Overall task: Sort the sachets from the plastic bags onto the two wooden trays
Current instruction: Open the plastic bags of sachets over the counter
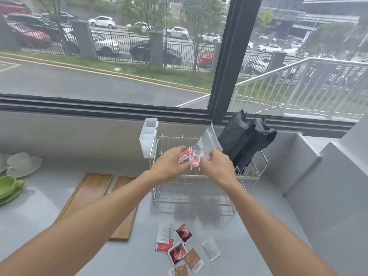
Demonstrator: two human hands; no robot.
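Observation:
Both hands are raised above the wire dish rack [201, 177]. My left hand [171, 165] grips a bunch of red sachets [187, 156] at the mouth of a clear plastic bag [207, 141]. My right hand [218, 168] pinches the bag's lower edge, and the bag tilts up to the right. Several sachets lie loose on the grey counter near me: red ones [183, 234], white ones [211, 250] and brown ones [192, 258]. Two wooden trays lie side by side at the left, the left tray [91, 190] and the right tray [124, 228], partly hidden by my left forearm.
A black bag [245, 144] leans at the right end of the rack. A white plastic holder [148, 136] hangs on the rack's left side. White cups with saucers [22, 164] and a green cup [9, 185] stand at far left. A window runs behind the counter.

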